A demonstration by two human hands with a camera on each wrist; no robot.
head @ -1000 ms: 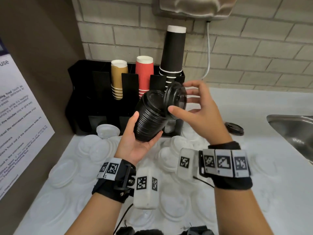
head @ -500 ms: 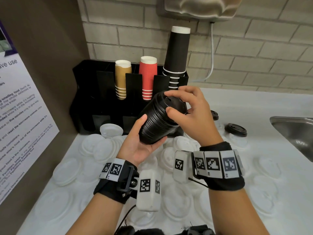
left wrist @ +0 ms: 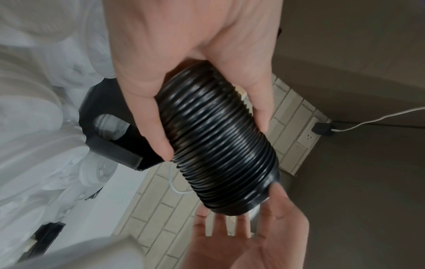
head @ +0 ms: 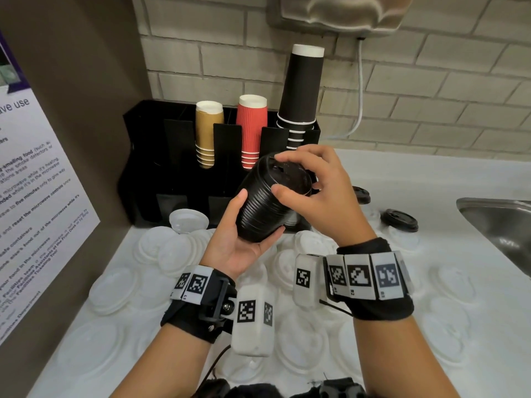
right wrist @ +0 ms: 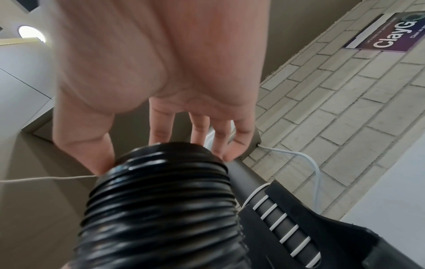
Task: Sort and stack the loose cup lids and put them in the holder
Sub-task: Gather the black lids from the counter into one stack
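My left hand (head: 240, 242) grips a tilted stack of black lids (head: 264, 208) from below, thumb on one side and fingers on the other (left wrist: 158, 127). My right hand (head: 321, 191) curls over the top black lid (head: 290, 176), thumb and fingertips on its rim. The stack (left wrist: 220, 145) hangs in front of the black holder (head: 143, 156). In the right wrist view the stack (right wrist: 161, 200) fills the lower frame under my right hand (right wrist: 161, 81). Several loose white lids (head: 172, 248) cover the counter below.
The holder carries tan cups (head: 209, 133), red cups (head: 251, 130) and tall black cups (head: 301, 87). Two loose black lids (head: 399, 219) (head: 360, 193) lie to the right. A steel sink (head: 500, 219) sits far right, a poster (head: 34, 202) on the left wall.
My right hand brought a tilted black lid down onto the top of the stack, and it now sits flat there under my fingers. The left hand kept its hold.
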